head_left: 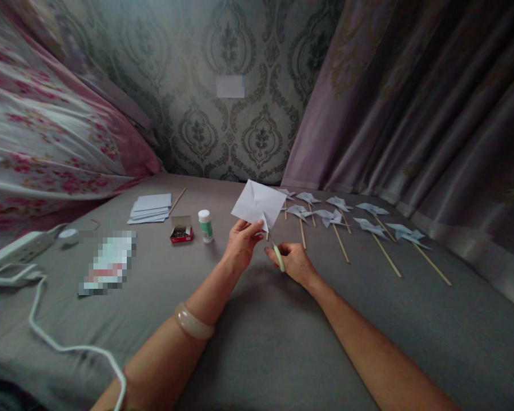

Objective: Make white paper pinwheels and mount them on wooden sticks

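Observation:
A square sheet of white paper [257,201] is held up by my left hand [241,242], thumb in front and fingers behind its lower edge. Creases or slits run inward on the sheet. My right hand [293,261] is closed round the pale green handles of a pair of scissors [279,258]. Their blades reach up to the lower right edge of the paper, near my left thumb. Just behind and to the right lie several paper pinwheels [330,218] on wooden sticks.
On the left are a stack of white paper [151,208], a thin wooden stick [177,201], an open red box of small metal pieces [181,234], a glue stick [205,226], a blurred packet [109,264] and a white power strip [19,251] with its cable. Curtains hang at the right.

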`<state>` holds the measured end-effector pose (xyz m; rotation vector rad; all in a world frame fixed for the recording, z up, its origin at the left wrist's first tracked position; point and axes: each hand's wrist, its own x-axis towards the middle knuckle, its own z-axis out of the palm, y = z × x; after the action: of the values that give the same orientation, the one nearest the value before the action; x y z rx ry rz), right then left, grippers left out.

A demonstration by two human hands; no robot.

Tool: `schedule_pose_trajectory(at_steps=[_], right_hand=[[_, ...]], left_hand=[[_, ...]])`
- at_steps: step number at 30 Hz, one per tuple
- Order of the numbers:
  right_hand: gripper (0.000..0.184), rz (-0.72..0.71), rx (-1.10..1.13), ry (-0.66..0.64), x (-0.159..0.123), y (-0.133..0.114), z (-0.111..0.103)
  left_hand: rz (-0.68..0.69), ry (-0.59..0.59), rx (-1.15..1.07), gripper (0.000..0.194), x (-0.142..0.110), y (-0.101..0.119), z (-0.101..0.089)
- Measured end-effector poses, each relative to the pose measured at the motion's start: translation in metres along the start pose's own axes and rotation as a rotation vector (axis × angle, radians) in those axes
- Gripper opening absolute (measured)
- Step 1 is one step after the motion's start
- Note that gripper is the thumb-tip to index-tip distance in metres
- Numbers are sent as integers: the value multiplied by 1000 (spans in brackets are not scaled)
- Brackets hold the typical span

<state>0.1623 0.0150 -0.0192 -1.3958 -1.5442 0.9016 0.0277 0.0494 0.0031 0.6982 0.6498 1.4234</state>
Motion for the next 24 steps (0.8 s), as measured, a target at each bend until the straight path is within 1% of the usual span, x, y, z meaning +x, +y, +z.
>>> schedule_pose_trajectory(at_steps=[7,14,19,24], right_hand=[[43,11,-11,3,-1,-2,-1],[42,9,-7,1,-1,-2,-1],[42,11,-19,2,-1,-2,-1],[43,-2,-50,15,1,3,0]], left_hand=[[-8,9,-4,35,-1,1,1],[-49,-9,-59,28,1,1,0],[-100,-34,-140,24,2,3,1],[-183,-7,-220,13,1,7,3]])
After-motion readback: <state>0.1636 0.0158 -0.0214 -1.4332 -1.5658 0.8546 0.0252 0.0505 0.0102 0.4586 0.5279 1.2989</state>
